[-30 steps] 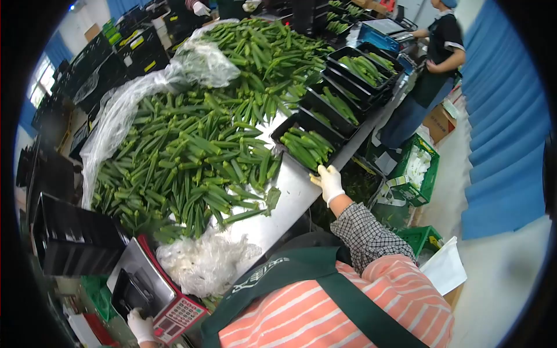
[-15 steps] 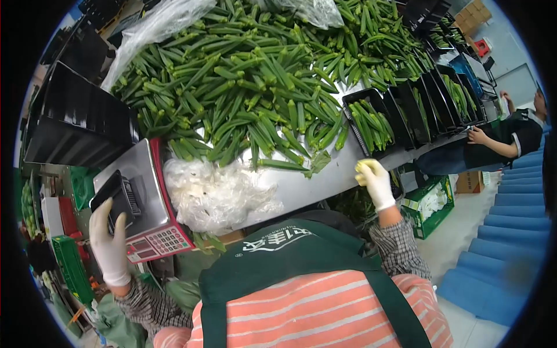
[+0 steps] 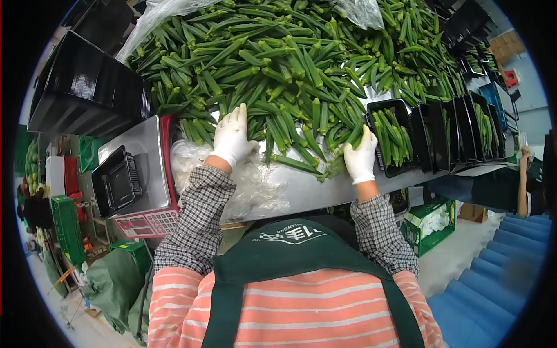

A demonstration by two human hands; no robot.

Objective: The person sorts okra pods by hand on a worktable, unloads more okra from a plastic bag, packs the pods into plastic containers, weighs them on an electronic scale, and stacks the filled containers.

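Note:
A large heap of green okra covers the metal table. At its near edge is my left hand in a white glove, fingers stretched over the okra and thumb apart. My right hand, also gloved, is beside a filled black tray of okra. Its fingers extend upward and its thumb is apart, touching okra at the heap's edge; no firm grip shows. On the scale at the left lies a black tray with nothing in it.
Crumpled clear plastic lies under and beside my left forearm. Stacked black trays stand behind the scale. More trays of okra line the right side, where a co-worker stands. A green crate is below the table.
My left hand has moved from the tray on the scale to the okra heap, leaving that tray on the scale. My right hand has moved up to the okra beside the filled tray.

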